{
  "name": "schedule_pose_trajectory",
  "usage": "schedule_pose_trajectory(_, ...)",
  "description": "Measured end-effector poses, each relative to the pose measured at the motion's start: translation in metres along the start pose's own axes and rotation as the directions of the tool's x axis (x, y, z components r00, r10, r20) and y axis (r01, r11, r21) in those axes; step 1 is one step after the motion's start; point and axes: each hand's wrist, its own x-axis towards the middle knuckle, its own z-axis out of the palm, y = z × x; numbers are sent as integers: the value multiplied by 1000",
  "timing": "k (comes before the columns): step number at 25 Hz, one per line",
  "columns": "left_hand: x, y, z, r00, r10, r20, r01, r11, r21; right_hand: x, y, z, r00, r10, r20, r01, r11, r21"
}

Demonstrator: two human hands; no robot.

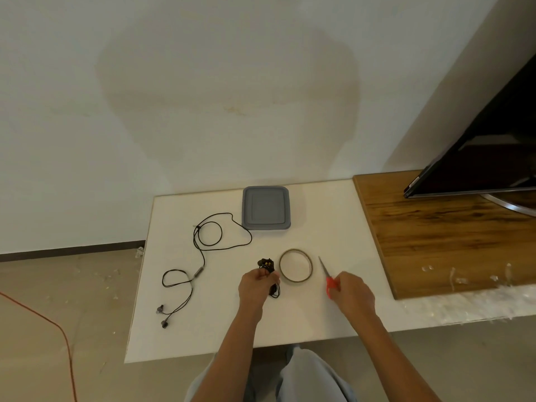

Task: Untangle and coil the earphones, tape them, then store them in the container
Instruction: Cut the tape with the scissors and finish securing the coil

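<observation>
Left hand grips coiled black earphones just above white counter, loops hanging below fingers. Right hand curls around red-handled scissors, blades pointing away from the person. Tape roll lies flat between hands. Grey container, lid on, sits beyond at counter's far edge. Second earphones sprawl uncoiled at left, earbuds nearest the person.

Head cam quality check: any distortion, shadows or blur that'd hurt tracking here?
Head view: wide-angle bowing tilts the TV and splays the table edges; a broad soft shadow falls on the wall; no glare on the table; the dark earphone bundle in the left hand looks soft, detail unreadable.
</observation>
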Motion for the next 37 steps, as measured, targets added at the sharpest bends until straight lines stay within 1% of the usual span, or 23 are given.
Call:
schedule_pose_trajectory(1,0,0,0,1000,-4,4,4,1000,-3,-5,3,1,995,-50,90,33,983,183)
schedule_pose_trajectory(2,-1,-1,-1,1000,-8,7,8,1000,1,-14,2,1,980,-93,174,26,935,354)
schedule_pose_trajectory(4,-1,-1,-2,1000,-12,8,12,1000,7,-32,-7,1,926,-143,349,-112,780,616)
schedule_pose_trajectory(6,-1,-1,-3,1000,-5,-4,5,1000,16,-39,-16,6,847,-209,489,-279,608,743)
schedule_pose_trajectory(7,-1,-1,-3,1000,10,-18,-10,999,38,-38,-18,10,805,-248,539,-346,541,766)
schedule_pose_trajectory(9,-4,0,-4,996,73,-57,-66,992,108,-32,-23,15,716,-319,621,-445,476,758)
schedule_pose_trajectory(11,-6,2,-6,986,143,-81,-129,980,152,-26,-27,21,654,-340,675,-515,454,727)
schedule_pose_trajectory(14,-6,4,-9,980,181,-83,-160,964,210,-18,-33,31,603,-337,723,-578,439,688)
schedule_pose_trajectory(17,-5,1,-9,978,186,-96,-160,960,230,-13,-40,38,591,-338,733,-602,420,679)
schedule_pose_trajectory(21,-5,-2,-9,976,191,-110,-160,958,240,-9,-50,42,588,-342,733,-634,369,680)
schedule_pose_trajectory(23,-6,-3,-10,974,194,-115,-164,960,229,-5,-51,45,614,-316,724,-635,348,690)
schedule_pose_trajectory(26,-6,-2,-10,975,174,-140,-141,965,220,-3,-52,49,671,-263,693,-617,318,719)
schedule_pose_trajectory(27,-5,-1,-11,974,165,-156,-129,967,219,-4,-53,49,697,-237,677,-599,326,731)
schedule_pose_trajectory(28,-5,0,-13,974,155,-166,-118,970,212,-5,-53,49,731,-198,653,-566,358,742)
schedule_pose_trajectory(29,-4,1,-14,975,143,-172,-108,974,197,-6,-54,48,777,-151,611,-507,426,750)
schedule_pose_trajectory(30,-5,3,-15,977,123,-172,-93,981,172,-7,-56,48,836,-97,540,-414,534,737)
schedule_pose_trajectory(31,-7,5,-16,980,104,-167,-81,987,135,-9,-59,48,899,-50,434,-293,667,685)
schedule_pose_trajectory(32,-10,9,-18,984,84,-157,-72,994,79,-11,-63,50,952,-33,303,-158,797,582)
schedule_pose_trajectory(33,-13,13,-21,989,61,-138,-62,998,-4,-16,-68,52,984,-42,174,-36,905,423)
schedule_pose_trajectory(34,-19,19,-26,994,32,-105,-44,993,-112,-22,-73,54,994,-70,83,50,972,229)
schedule_pose_trajectory(35,-27,26,-30,999,6,-54,-18,973,-230,-27,-77,56,994,-105,33,103,993,59)
schedule_pose_trajectory(36,-36,33,-35,1000,0,2,1,944,-329,-31,-78,58,991,-133,5,133,990,-53)
schedule_pose_trajectory(37,-45,39,-40,999,13,39,3,921,-389,-35,-78,61,988,-152,-8,151,983,-101)
